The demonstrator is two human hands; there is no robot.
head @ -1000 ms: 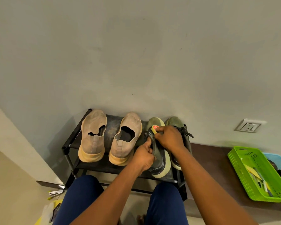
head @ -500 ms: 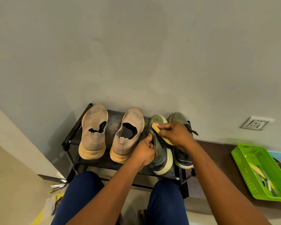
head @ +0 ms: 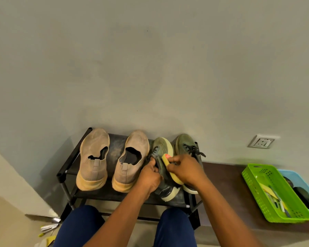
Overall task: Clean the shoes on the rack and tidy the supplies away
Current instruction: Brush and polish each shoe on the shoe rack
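Head camera looks down on two hands working at one shoe. Left hand [head: 150, 175] has its fingers curled round the dark collar of a green shoe [head: 163, 157], holding it tipped onto its side so the pale sole faces right. Right hand [head: 185, 171] pinches a small yellow sponge [head: 166, 158] with a red patch on its end and holds it against the shoe's sole edge, about midway along the shoe. The shoe rests on the top shelf of a black shoe rack [head: 112, 193], towards the shelf's right end, with its heel close to the front edge. Just beside it, at the right end of the shelf, lies the second green shoe [head: 185, 144], upright, with black laces; the right hand and wrist cover its rear part. Two beige slip-on shoes stand side by side on the left half of the shelf, toes towards the wall: the left beige shoe [head: 94, 159] near the left end, the right beige shoe [head: 130, 161] next to the tilted green one. Below the rack's front edge show the person's knees in dark blue trousers [head: 175, 227]. Well to the right of the rack, on a dark brown strip of floor, sits a green basket [head: 248, 177] holding yellowish items, and a blue basket [head: 291, 175] touches its far side. A wall socket [head: 261, 142] is set above them.
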